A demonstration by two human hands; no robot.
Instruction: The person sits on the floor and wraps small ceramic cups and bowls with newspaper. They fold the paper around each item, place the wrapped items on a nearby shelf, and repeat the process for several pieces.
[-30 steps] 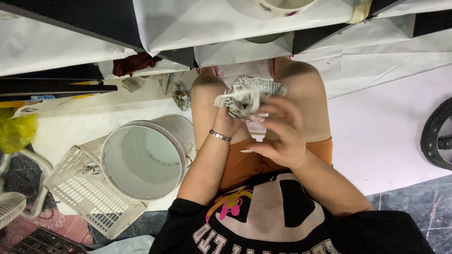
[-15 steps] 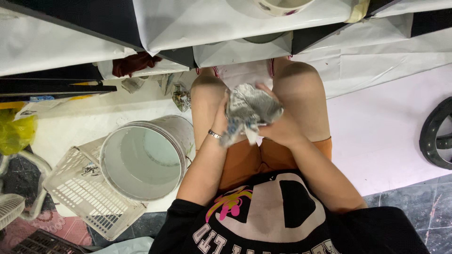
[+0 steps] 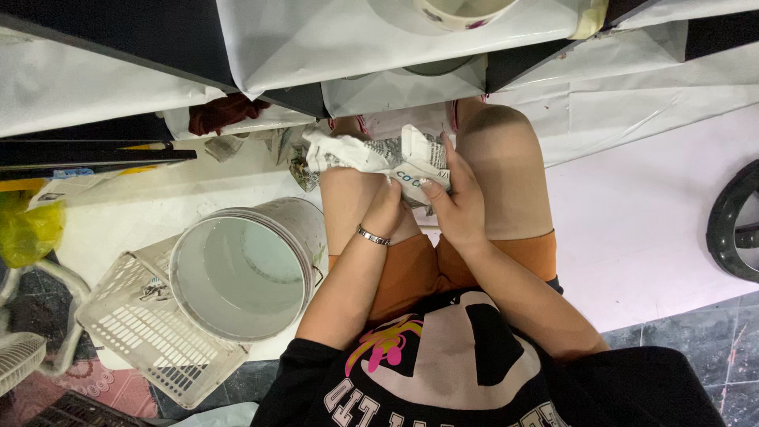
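White sheeting covers the floor beneath me, dark marbled tiles showing at its near edge, and shelves wrapped in the same white film cross the top of my view. To my left, an empty white bucket stands on the sheeting, touching a pale plastic basket lying beside it; a yellow bag sits at the far left edge. I am seated, knees bare, orange shorts below. My left hand, a silver bracelet at the wrist, and my right hand both grip a crumpled sheet of printed paper above my knees, fingers closed on its near edge. Half a second ago the paper was bunched into a tight wad between both hands; now it is pulled out longer, stretching leftward past my left knee, and my hands sit lower against it.
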